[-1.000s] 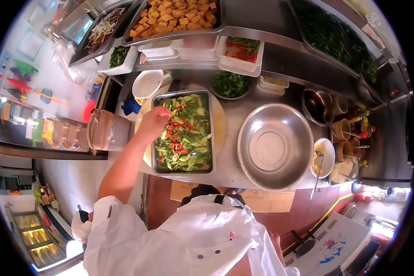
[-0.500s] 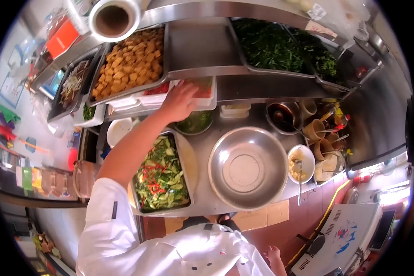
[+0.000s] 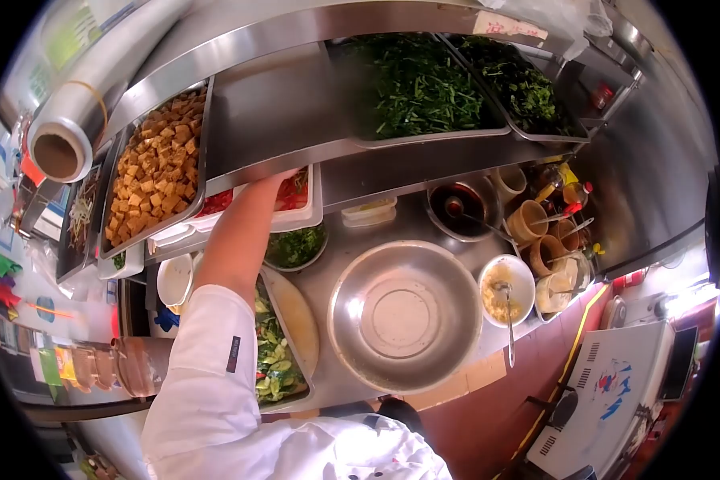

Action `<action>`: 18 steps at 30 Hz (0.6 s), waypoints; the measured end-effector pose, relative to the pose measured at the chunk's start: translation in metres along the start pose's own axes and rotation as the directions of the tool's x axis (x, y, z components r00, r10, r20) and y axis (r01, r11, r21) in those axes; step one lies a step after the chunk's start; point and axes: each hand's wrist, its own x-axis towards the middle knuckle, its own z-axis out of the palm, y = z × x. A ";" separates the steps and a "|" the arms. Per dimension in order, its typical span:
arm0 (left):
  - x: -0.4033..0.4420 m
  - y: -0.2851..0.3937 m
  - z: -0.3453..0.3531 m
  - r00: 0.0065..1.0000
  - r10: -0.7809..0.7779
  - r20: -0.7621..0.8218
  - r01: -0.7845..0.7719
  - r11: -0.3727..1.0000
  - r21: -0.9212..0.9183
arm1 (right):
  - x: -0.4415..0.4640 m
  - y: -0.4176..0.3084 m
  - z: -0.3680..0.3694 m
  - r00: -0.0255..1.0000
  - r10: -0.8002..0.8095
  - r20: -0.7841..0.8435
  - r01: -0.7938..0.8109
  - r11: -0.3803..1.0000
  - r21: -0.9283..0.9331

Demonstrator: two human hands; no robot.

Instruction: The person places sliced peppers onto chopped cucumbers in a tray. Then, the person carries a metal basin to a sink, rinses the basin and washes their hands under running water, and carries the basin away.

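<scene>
Facing a steel counter (image 3: 352,234), you have your left arm, in a white sleeve (image 3: 202,356), stretched forward; your right hand is out of view. Beneath that arm, partly covered, lies a metal tray (image 3: 290,338) of cut greens (image 3: 276,364), with a wide steel bowl (image 3: 400,316) to its right. Beyond the tray, your left hand (image 3: 278,178) is at a white tub (image 3: 300,219) under the shelf edge (image 3: 328,152) — the fingers are hidden, so whether they are spread or pinching, you cannot tell from here. In the tub lie red pepper strips (image 3: 296,190), which look light, bendy and perhaps slippery; a gentle pinch from the top of the heap should suit them. The tub itself seems light, best held by its rim. Farthest off, on the shelf — browned cubes (image 3: 156,172) left, chopped greens (image 3: 428,88) right.
</scene>
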 end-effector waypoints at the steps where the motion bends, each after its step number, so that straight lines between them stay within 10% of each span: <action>1: 0.002 -0.002 -0.002 0.999 -0.017 -0.045 0.014 0.998 -0.057 | -0.007 -0.014 -0.007 1.000 0.005 0.012 -0.005 1.000 -0.003; 5: 0.008 -0.008 -0.012 0.975 -0.097 -0.199 0.035 0.956 -0.292 | -0.040 -0.145 -0.077 0.989 0.114 0.098 -0.118 0.992 0.040; 10: 0.001 -0.021 -0.023 0.950 -0.183 -0.251 0.024 0.850 -0.527 | 0.001 -0.123 -0.073 0.956 0.275 0.097 -0.254 0.622 0.741; 13: -0.007 -0.030 -0.031 0.948 -0.210 -0.237 0.019 0.784 -0.621 | 0.008 -0.120 -0.074 0.990 0.138 0.020 -0.133 0.889 0.437; 14: -0.009 -0.032 -0.034 0.949 -0.218 -0.227 0.020 0.763 -0.646 | 0.010 -0.122 -0.073 0.933 0.336 0.131 -0.319 0.603 0.731; 18: -0.020 -0.032 -0.039 0.957 -0.226 -0.181 0.025 0.687 -0.726 | 0.009 -0.114 -0.062 0.960 0.258 0.112 -0.260 0.659 0.706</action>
